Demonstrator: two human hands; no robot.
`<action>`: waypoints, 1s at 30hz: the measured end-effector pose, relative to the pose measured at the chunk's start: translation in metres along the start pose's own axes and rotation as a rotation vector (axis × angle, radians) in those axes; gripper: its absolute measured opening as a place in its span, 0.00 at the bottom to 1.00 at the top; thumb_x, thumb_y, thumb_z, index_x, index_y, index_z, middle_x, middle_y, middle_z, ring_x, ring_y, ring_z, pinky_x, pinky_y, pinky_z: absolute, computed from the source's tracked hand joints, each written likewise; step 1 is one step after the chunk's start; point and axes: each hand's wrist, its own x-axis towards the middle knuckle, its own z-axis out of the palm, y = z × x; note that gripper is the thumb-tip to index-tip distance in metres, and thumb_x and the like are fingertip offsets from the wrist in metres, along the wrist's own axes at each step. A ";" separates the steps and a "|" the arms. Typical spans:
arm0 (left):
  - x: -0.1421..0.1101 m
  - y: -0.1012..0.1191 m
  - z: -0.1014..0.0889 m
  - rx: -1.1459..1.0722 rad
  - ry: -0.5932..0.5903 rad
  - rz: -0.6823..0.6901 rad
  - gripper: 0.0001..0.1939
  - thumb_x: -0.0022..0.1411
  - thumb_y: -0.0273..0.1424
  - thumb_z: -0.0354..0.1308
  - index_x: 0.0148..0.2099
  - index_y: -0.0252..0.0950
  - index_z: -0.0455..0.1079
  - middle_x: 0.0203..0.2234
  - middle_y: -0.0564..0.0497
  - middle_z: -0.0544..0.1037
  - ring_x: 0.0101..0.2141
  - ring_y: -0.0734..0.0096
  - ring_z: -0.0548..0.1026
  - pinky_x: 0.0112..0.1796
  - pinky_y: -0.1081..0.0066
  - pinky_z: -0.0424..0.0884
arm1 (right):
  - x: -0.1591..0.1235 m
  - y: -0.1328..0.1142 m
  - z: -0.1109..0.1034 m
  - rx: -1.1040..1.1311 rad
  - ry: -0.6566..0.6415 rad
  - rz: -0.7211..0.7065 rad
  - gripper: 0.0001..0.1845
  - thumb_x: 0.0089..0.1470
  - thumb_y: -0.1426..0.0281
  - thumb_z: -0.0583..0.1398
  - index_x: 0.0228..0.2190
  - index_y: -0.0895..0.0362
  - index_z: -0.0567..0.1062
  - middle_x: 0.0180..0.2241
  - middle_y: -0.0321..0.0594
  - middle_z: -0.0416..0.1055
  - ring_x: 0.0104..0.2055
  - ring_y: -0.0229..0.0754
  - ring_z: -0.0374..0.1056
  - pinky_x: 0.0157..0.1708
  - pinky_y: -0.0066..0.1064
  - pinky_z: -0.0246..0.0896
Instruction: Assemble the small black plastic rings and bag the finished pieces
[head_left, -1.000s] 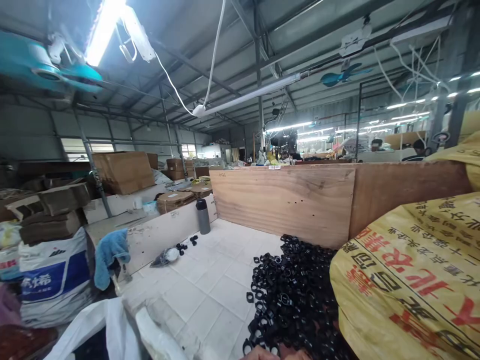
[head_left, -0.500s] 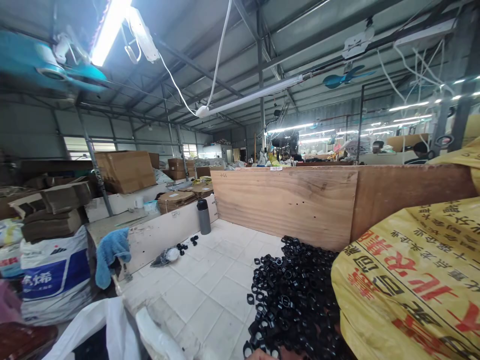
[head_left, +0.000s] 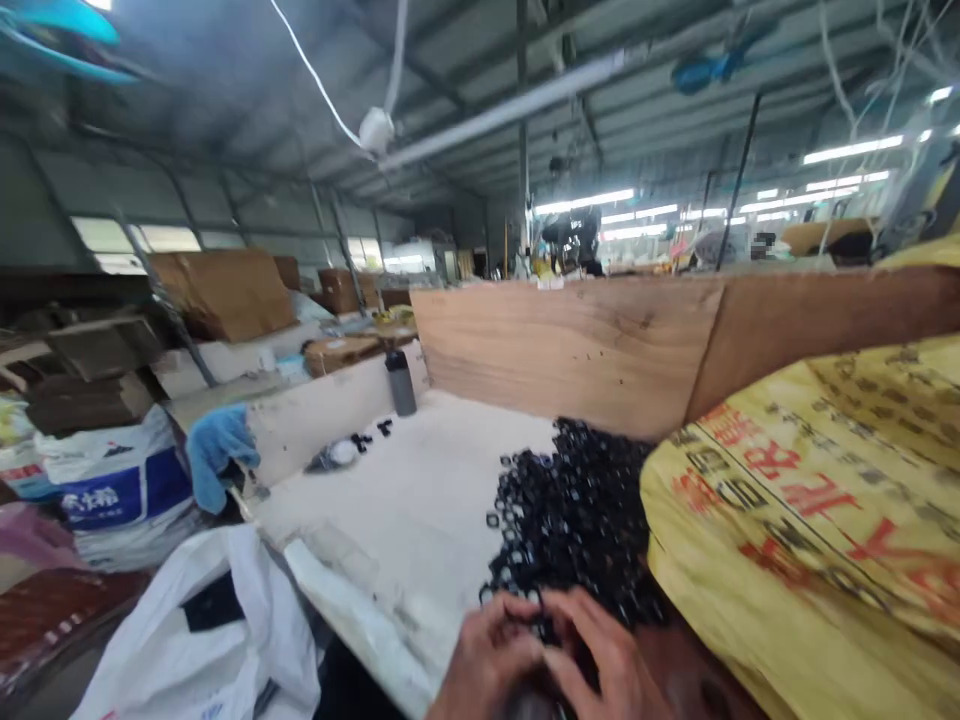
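Low in the view, my left hand [head_left: 491, 655] and my right hand [head_left: 607, 655] meet at the near edge of a heap of small black ring-shaped plastic parts [head_left: 574, 510]. Their fingers are curled towards each other, with the tips close together. Between them shows a small black plastic part [head_left: 545, 628], apparently gripped by both hands. Blur and the fingers hide its exact shape.
A large yellow printed sack [head_left: 810, 530] bulges along the right side. Behind the heap stands a wooden board [head_left: 555, 345]. A dark bottle [head_left: 401, 385] stands on the white tabletop [head_left: 420, 480]; a blue cloth [head_left: 217, 455] and an open white sack [head_left: 262, 600] are at left.
The view has tipped downward. Both my hands have come up into sight at the heap's near edge, around a small black part; before, only a fingertip showed at the bottom.
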 end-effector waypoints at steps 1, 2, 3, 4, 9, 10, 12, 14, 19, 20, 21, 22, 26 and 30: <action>-0.003 0.001 0.001 -0.025 0.009 0.019 0.22 0.43 0.44 0.72 0.38 0.38 0.76 0.29 0.50 0.80 0.34 0.61 0.79 0.39 0.63 0.75 | 0.000 0.000 -0.002 0.035 -0.050 -0.002 0.09 0.60 0.68 0.56 0.38 0.49 0.77 0.34 0.41 0.75 0.38 0.48 0.75 0.40 0.36 0.72; -0.005 0.001 0.002 -0.038 0.002 0.003 0.20 0.44 0.42 0.73 0.38 0.37 0.76 0.27 0.51 0.80 0.31 0.65 0.78 0.37 0.66 0.74 | 0.000 0.001 -0.003 0.051 -0.091 -0.004 0.09 0.61 0.69 0.55 0.33 0.52 0.76 0.31 0.40 0.75 0.35 0.45 0.74 0.40 0.35 0.71; -0.006 0.002 0.003 -0.058 -0.002 -0.016 0.21 0.46 0.39 0.73 0.40 0.36 0.75 0.26 0.52 0.80 0.28 0.68 0.77 0.35 0.68 0.74 | 0.000 0.003 -0.003 0.040 -0.113 0.046 0.13 0.62 0.69 0.55 0.27 0.54 0.74 0.27 0.38 0.72 0.31 0.43 0.72 0.36 0.33 0.70; -0.005 0.002 0.003 -0.086 -0.009 -0.032 0.21 0.47 0.37 0.72 0.42 0.35 0.75 0.27 0.51 0.80 0.28 0.69 0.77 0.35 0.69 0.74 | 0.000 0.004 -0.004 0.029 -0.133 0.088 0.15 0.63 0.69 0.55 0.25 0.55 0.73 0.24 0.37 0.71 0.28 0.41 0.70 0.34 0.31 0.68; -0.003 -0.001 -0.001 -0.128 -0.093 -0.047 0.18 0.51 0.33 0.71 0.43 0.32 0.74 0.29 0.50 0.81 0.29 0.71 0.78 0.35 0.71 0.74 | 0.001 0.005 -0.002 0.108 -0.128 0.039 0.08 0.61 0.73 0.56 0.40 0.56 0.75 0.36 0.42 0.75 0.40 0.43 0.71 0.42 0.34 0.67; -0.003 -0.002 -0.002 -0.127 -0.100 -0.040 0.17 0.52 0.32 0.70 0.43 0.33 0.74 0.29 0.50 0.81 0.30 0.71 0.78 0.36 0.71 0.74 | 0.001 0.005 -0.002 0.109 -0.124 0.035 0.08 0.61 0.74 0.56 0.39 0.56 0.74 0.36 0.42 0.75 0.40 0.43 0.71 0.42 0.34 0.66; -0.003 -0.004 -0.003 -0.121 -0.093 -0.023 0.17 0.52 0.32 0.70 0.44 0.33 0.74 0.31 0.50 0.81 0.31 0.71 0.79 0.36 0.71 0.75 | 0.001 0.005 -0.001 0.092 -0.118 0.077 0.05 0.60 0.74 0.57 0.35 0.55 0.74 0.32 0.39 0.74 0.34 0.42 0.70 0.38 0.32 0.66; -0.003 -0.005 -0.003 -0.118 -0.078 -0.005 0.17 0.52 0.32 0.70 0.44 0.34 0.74 0.33 0.50 0.82 0.33 0.70 0.79 0.38 0.70 0.75 | 0.000 0.006 0.000 0.091 -0.121 0.113 0.04 0.59 0.74 0.57 0.36 0.55 0.73 0.31 0.38 0.73 0.32 0.41 0.70 0.36 0.31 0.66; -0.001 -0.011 0.000 -0.094 -0.092 0.064 0.16 0.52 0.32 0.70 0.44 0.34 0.76 0.37 0.49 0.80 0.37 0.69 0.78 0.42 0.69 0.75 | -0.001 0.001 0.002 0.136 -0.138 0.154 0.05 0.58 0.73 0.57 0.37 0.55 0.73 0.33 0.39 0.74 0.34 0.41 0.70 0.38 0.32 0.65; -0.001 -0.012 0.000 -0.073 -0.088 0.100 0.16 0.53 0.31 0.70 0.44 0.35 0.76 0.38 0.49 0.79 0.38 0.68 0.78 0.42 0.69 0.74 | 0.000 -0.001 0.002 0.149 -0.145 0.195 0.04 0.58 0.73 0.58 0.36 0.55 0.73 0.31 0.38 0.73 0.32 0.40 0.69 0.36 0.31 0.64; -0.001 -0.012 0.000 -0.042 -0.084 0.143 0.15 0.54 0.31 0.69 0.44 0.35 0.76 0.39 0.49 0.78 0.39 0.68 0.78 0.43 0.69 0.74 | 0.000 -0.002 0.001 0.170 -0.159 0.246 0.04 0.57 0.72 0.58 0.36 0.55 0.72 0.29 0.36 0.72 0.30 0.39 0.69 0.34 0.29 0.64; -0.001 -0.012 0.000 0.006 -0.092 0.182 0.14 0.55 0.31 0.68 0.45 0.35 0.75 0.40 0.48 0.78 0.41 0.67 0.77 0.44 0.68 0.73 | 0.001 -0.002 0.000 0.190 -0.181 0.298 0.03 0.58 0.71 0.58 0.35 0.55 0.72 0.27 0.35 0.72 0.28 0.38 0.68 0.32 0.28 0.63; -0.004 -0.001 -0.001 0.254 -0.226 0.207 0.12 0.57 0.29 0.64 0.45 0.34 0.75 0.38 0.48 0.76 0.36 0.70 0.75 0.39 0.71 0.72 | 0.009 0.014 -0.017 0.134 -0.224 0.430 0.11 0.59 0.64 0.58 0.27 0.56 0.72 0.23 0.33 0.69 0.24 0.36 0.64 0.26 0.25 0.57; -0.004 0.009 0.004 0.446 -0.329 0.143 0.08 0.61 0.33 0.60 0.32 0.33 0.76 0.29 0.51 0.75 0.28 0.73 0.71 0.31 0.74 0.67 | 0.015 0.044 -0.041 0.016 -0.134 0.496 0.11 0.55 0.63 0.60 0.25 0.56 0.72 0.21 0.31 0.67 0.23 0.35 0.61 0.24 0.26 0.54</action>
